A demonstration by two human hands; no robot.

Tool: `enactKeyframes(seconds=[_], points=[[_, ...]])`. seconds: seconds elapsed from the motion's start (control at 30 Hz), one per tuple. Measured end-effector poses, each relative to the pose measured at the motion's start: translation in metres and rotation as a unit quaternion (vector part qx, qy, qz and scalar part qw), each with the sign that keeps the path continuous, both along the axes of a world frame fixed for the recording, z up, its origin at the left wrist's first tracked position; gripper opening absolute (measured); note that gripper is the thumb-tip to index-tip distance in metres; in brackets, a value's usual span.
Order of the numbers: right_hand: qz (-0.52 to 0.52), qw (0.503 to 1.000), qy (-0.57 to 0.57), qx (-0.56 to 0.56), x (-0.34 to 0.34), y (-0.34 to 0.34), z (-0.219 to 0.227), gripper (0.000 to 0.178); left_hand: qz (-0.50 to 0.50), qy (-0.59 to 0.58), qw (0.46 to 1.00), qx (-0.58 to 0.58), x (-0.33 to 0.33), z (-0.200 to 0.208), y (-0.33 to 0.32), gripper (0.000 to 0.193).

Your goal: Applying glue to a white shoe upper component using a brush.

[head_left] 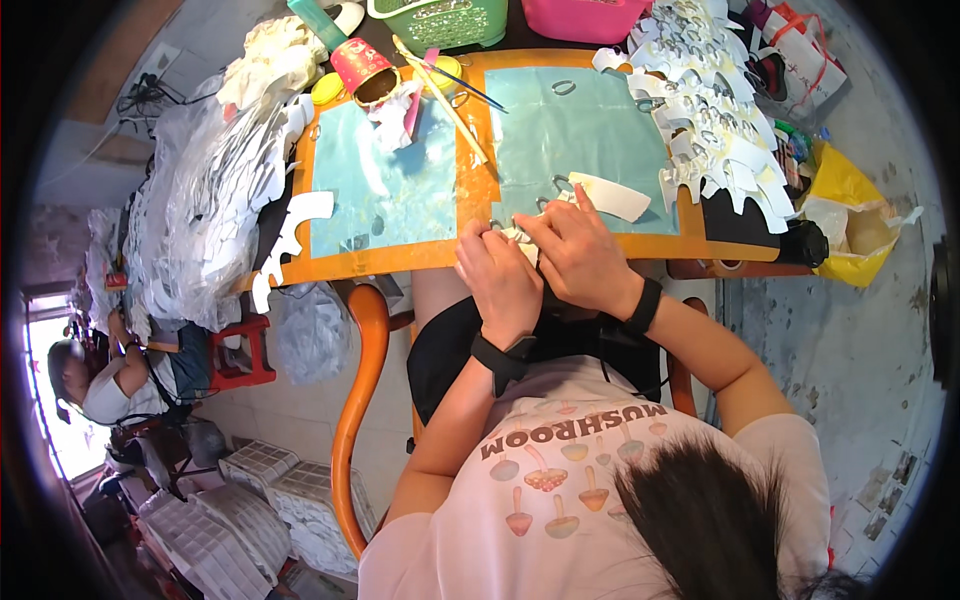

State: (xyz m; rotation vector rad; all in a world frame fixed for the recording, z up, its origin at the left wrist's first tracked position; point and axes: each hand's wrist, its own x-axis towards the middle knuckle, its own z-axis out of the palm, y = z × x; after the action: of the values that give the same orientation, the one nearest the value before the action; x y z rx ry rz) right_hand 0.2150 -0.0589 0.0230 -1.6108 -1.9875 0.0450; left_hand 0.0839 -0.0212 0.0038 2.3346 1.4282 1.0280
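At the table's near edge my left hand [500, 272] and my right hand [582, 254] work close together, fingers bent and pressed in a pinch. Between their fingertips is a small white cut piece [520, 236], mostly covered by the fingers. Dark grey loops show beside the fingertips; whether they are fixed to the piece I cannot tell. A longer white curved strip [612, 198] lies just beyond my right hand, with a grey loop [563, 185] by its left end. Another grey loop [564, 87] rests farther back on the right teal sheet [600, 130].
Loose white cut pieces [215, 200] heap up at left, under clear plastic. At right, pieces with grey loops [710, 120] overlap. A red can [365, 72], a yellow stick [455, 120], a green basket [440, 22] and a pink basket [585, 18] stand or lie farther back. Another person [125, 385] sits far left.
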Motion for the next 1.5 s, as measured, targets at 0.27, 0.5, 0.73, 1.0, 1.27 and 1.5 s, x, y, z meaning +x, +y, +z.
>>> enactKeyframes(seconds=[0.27, 0.5, 0.73, 1.0, 1.27, 1.5], points=[[0.035, 0.999, 0.018, 0.013, 0.011, -0.004, -0.005, 0.044, -0.013, 0.019, 0.999, -0.031, -0.002, 0.016, 0.011, 0.014], [0.055, 0.998, -0.002, 0.012, 0.012, -0.005, -0.001, 0.046, -0.038, -0.023, 0.997, -0.060, -0.008, 0.016, 0.024, 0.014], [0.055, 0.998, 0.000, 0.007, 0.013, -0.006, -0.001, 0.042, -0.150, -0.035, 0.982, 0.112, -0.026, 0.010, 0.014, 0.028], [0.021, 0.999, 0.022, -0.019, 0.008, 0.001, 0.007, 0.036, -0.164, -0.023, 0.980, 0.109, -0.032, -0.006, 0.018, 0.026], [-0.005, 1.000, 0.024, 0.018, 0.006, -0.001, -0.002, 0.034, -0.186, 0.034, 0.977, 0.095, -0.034, 0.008, 0.024, 0.025], [-0.006, 0.993, 0.121, 0.014, 0.009, 0.004, 0.007, 0.022, -0.217, 0.079, 0.969, 0.090, -0.030, 0.023, 0.042, 0.018]])
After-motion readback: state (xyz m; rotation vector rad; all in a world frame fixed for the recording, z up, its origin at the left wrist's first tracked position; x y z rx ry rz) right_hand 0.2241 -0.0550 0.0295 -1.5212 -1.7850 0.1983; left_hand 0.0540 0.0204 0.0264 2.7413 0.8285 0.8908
